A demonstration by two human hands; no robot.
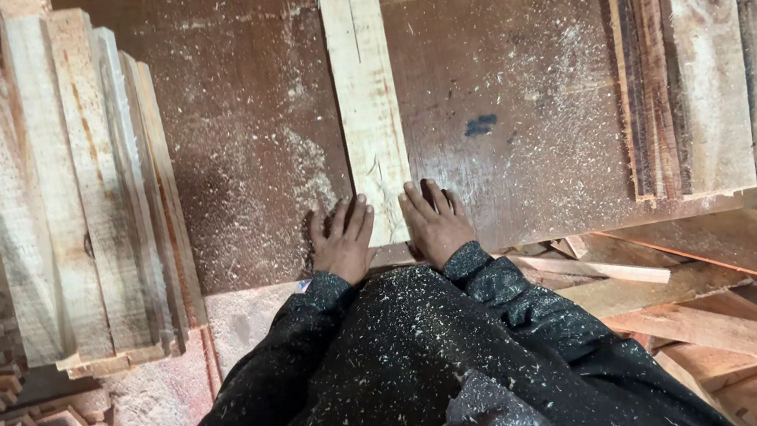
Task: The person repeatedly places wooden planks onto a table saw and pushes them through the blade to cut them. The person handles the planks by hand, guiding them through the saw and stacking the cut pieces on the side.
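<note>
While sawdust coats table [509, 142], hands press plank [366, 93].

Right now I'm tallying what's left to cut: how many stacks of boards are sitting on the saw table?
2: a left stack of pale boards on edge and a right stack of darker boards. Between them, a single plank lies under both hands. Their far ends are cropped.

Packages: none in view.
Labels: none in view.
Signs: none in view.
Screens: none in view.
</note>
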